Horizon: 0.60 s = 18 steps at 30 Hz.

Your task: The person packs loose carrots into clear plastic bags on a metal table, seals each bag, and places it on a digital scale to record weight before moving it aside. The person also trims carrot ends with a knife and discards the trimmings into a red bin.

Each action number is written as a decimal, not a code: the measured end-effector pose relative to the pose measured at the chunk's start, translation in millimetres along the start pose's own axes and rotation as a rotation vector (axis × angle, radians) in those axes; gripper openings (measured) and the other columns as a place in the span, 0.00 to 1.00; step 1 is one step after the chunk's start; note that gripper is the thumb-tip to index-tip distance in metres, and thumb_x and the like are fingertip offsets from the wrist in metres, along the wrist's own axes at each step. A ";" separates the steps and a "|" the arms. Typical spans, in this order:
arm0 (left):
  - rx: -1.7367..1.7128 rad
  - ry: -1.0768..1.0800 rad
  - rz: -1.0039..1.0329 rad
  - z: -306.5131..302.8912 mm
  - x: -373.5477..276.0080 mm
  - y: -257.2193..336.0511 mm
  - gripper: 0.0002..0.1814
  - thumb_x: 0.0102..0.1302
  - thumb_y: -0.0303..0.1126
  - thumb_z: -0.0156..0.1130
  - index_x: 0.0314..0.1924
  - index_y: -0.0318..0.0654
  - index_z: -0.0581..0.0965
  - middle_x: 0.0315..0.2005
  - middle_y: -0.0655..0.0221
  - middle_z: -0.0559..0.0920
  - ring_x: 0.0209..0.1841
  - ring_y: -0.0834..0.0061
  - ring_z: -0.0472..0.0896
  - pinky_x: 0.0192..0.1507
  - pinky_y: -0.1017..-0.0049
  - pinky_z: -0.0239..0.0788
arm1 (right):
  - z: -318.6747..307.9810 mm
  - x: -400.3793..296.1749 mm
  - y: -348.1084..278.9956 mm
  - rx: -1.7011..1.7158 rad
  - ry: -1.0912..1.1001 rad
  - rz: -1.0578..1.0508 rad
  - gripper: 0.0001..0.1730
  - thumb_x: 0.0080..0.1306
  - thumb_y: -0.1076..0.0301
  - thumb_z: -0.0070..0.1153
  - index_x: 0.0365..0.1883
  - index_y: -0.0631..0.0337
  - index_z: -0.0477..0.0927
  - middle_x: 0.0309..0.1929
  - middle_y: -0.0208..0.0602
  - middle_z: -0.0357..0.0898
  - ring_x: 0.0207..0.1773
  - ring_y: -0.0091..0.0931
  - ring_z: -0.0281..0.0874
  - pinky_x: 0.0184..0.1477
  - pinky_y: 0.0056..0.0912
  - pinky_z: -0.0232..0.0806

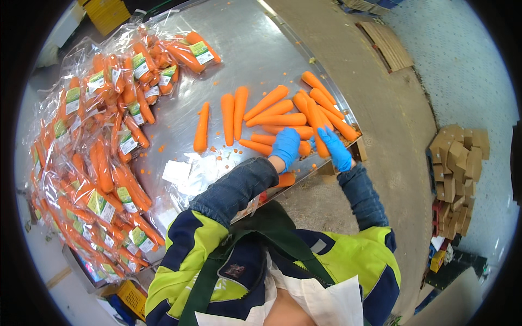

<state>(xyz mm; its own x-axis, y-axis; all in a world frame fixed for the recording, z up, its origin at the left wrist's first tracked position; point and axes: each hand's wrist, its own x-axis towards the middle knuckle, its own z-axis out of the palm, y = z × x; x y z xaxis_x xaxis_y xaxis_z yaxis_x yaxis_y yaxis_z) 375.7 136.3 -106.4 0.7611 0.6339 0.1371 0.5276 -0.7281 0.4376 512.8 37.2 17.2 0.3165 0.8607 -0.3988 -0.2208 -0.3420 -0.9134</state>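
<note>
Both my hands wear blue gloves over the near right corner of a stainless steel table (240, 36). My right hand (336, 148) grips the lower end of a loose carrot (315, 118), with thumb and fingers along it. Just left of it, my left hand (286, 146) rests over other carrots (263, 139), back of the hand up; its fingertips are hidden, so its grip is unclear. More loose carrots (277, 119) fan out beyond my hands. Three carrots (201, 128) lie apart to the left, two of them side by side.
Clear plastic bags of carrots (104, 163) with green-and-white labels are heaped along the table's left side. White labels or paper (176, 171) and plastic film lie near my left forearm. Cardboard boxes (456, 175) are piled on the floor at right. A yellow crate (132, 297) stands low left.
</note>
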 end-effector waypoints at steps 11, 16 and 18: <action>-0.445 0.258 0.150 -162.4 -18.1 -5.9 0.28 0.59 0.46 0.71 0.53 0.37 0.77 0.42 0.58 0.83 0.40 0.62 0.84 0.37 0.65 0.78 | 49.7 -98.0 32.2 0.290 0.167 -0.131 0.33 0.76 0.54 0.50 0.73 0.62 0.60 0.60 0.41 0.74 0.58 0.32 0.78 0.58 0.36 0.74; -1.464 0.094 -0.288 -195.1 -86.3 -23.0 0.34 0.62 0.43 0.72 0.62 0.37 0.68 0.44 0.68 0.80 0.38 0.78 0.81 0.29 0.75 0.75 | 130.7 -115.9 13.8 0.090 -0.098 -0.104 0.42 0.67 0.65 0.59 0.76 0.61 0.55 0.65 0.39 0.69 0.65 0.29 0.71 0.67 0.34 0.65; -1.457 -0.023 -0.488 -205.1 -125.0 -22.6 0.32 0.67 0.39 0.68 0.66 0.38 0.66 0.44 0.67 0.79 0.36 0.81 0.80 0.30 0.81 0.74 | 158.1 -118.7 23.1 0.141 -0.210 0.066 0.44 0.65 0.65 0.61 0.76 0.60 0.54 0.67 0.39 0.67 0.66 0.29 0.70 0.67 0.34 0.64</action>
<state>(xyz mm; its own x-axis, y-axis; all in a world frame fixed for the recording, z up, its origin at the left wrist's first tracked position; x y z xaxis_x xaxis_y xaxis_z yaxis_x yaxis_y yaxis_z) 191.3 127.0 48.9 0.6418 0.7136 -0.2809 -0.0855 0.4307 0.8985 324.3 -13.2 56.3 0.1014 0.9028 -0.4179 -0.3657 -0.3568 -0.8596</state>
